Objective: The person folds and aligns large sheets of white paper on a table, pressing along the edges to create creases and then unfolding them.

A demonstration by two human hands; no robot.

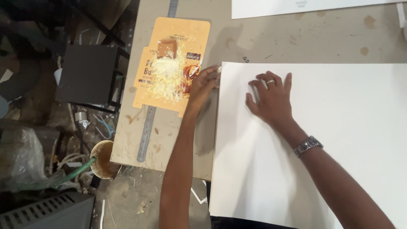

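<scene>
A large white sheet of board (339, 140) lies on the brown worktable (296, 40). My left hand (202, 85) rests at the sheet's upper left corner, fingertips touching its edge. Flat on the sheet near its top edge is my right hand (271, 99), fingers spread, with a ring on one finger and a metal watch on the wrist. Neither hand holds anything.
A flattened orange carton (169, 63) smeared with pale glue lies left of the sheet, on a long metal ruler (147, 133). Another white sheet (296, 6) lies at the table's far edge. Left of the table: a black box (87, 74), a small pot (103, 159), clutter on the floor.
</scene>
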